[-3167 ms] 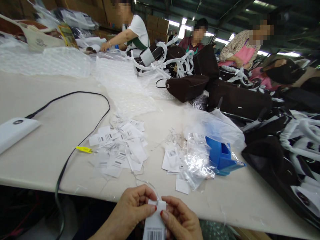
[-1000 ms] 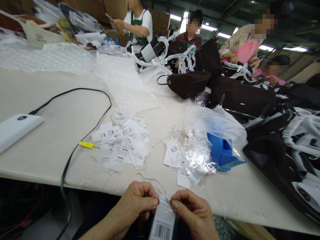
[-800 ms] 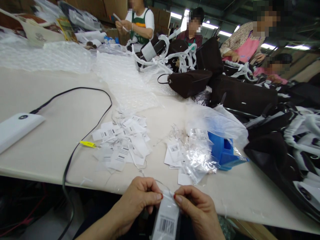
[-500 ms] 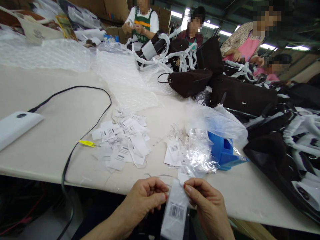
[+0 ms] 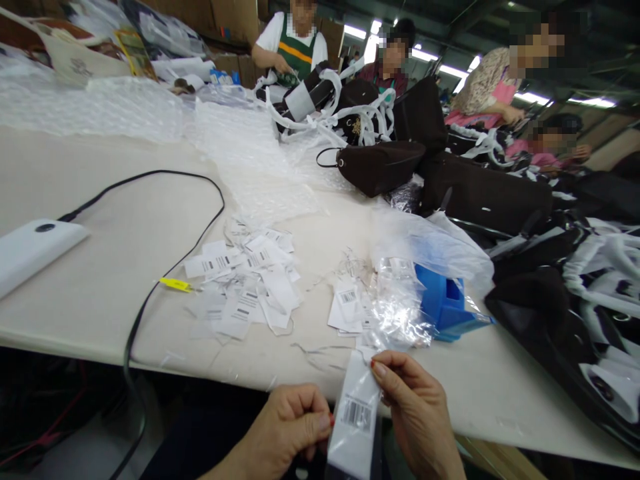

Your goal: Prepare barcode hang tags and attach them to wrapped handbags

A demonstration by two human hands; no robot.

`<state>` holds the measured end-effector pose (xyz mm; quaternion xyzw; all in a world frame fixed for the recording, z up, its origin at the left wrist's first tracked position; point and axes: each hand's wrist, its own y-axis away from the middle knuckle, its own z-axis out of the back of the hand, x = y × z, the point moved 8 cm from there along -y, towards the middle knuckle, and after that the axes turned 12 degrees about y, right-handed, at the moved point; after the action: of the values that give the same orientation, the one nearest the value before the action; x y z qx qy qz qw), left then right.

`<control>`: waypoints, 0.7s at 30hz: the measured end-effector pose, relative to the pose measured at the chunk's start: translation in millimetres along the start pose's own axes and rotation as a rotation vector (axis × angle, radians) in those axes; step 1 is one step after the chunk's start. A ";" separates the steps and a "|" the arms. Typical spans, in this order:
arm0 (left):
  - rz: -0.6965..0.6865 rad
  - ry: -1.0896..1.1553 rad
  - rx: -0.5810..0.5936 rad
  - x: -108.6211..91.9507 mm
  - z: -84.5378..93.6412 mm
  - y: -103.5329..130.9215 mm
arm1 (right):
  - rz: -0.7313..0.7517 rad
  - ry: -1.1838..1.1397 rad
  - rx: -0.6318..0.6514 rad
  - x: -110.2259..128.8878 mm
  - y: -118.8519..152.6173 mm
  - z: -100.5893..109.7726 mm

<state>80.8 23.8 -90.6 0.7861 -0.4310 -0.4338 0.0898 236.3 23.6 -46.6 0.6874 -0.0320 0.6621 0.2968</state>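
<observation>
My right hand (image 5: pixel 419 415) pinches the top of a white barcode tag (image 5: pixel 354 417) in a clear sleeve, just below the near table edge. My left hand (image 5: pixel 294 427) is closed beside the tag's lower left edge; whether it grips the tag or a thin string is unclear. On the table ahead lies a scattered pile of barcode tags (image 5: pixel 245 283). A smaller stack of tags (image 5: pixel 346 308) lies next to crumpled clear plastic sleeves (image 5: pixel 397 310).
A blue plastic box (image 5: pixel 447 303) sits under a clear bag. A black cable (image 5: pixel 165 267) loops over the table from a white device (image 5: pixel 30 250). Bubble wrap (image 5: pixel 240 147), dark brown handbags (image 5: pixel 380 167) and several other people fill the far side.
Both hands held the tag's top at the table edge. My right hand has lifted the tag up and rightward; my left hand has dropped lower beside it.
</observation>
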 end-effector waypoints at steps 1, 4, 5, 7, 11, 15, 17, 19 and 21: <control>-0.014 -0.021 0.007 -1.8 -1.1 0.7 | 0.007 -0.001 -0.004 1.2 -0.2 0.8; -0.021 -0.083 0.007 -1.2 -0.5 3.0 | 0.008 -0.004 -0.008 3.2 0.2 1.9; -0.009 -0.103 0.019 1.2 -0.1 3.8 | 0.006 -0.006 -0.013 3.2 0.5 2.5; 0.027 -0.130 0.079 8.2 -0.8 5.7 | 0.004 -0.012 -0.019 2.9 1.1 3.2; 0.043 -0.136 0.205 16.0 -3.0 11.5 | 0.000 -0.001 -0.005 1.0 0.9 2.8; 0.068 -0.083 0.123 11.9 2.4 19.3 | 0.008 0.018 0.008 -0.1 0.1 3.8; 0.061 -0.095 0.054 4.7 5.5 24.0 | 0.014 0.021 0.022 -0.2 0.4 3.6; 0.052 -0.137 0.010 -2.2 7.5 27.5 | 0.010 0.018 0.043 -0.9 1.2 1.9; 0.050 -0.202 -0.001 -6.5 8.9 28.5 | -0.005 0.004 0.049 -1.5 1.9 0.6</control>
<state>55.2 13.3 -77.4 0.7274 -0.4572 -0.5085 0.0572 235.7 21.2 -47.3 0.6934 -0.0134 0.6631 0.2816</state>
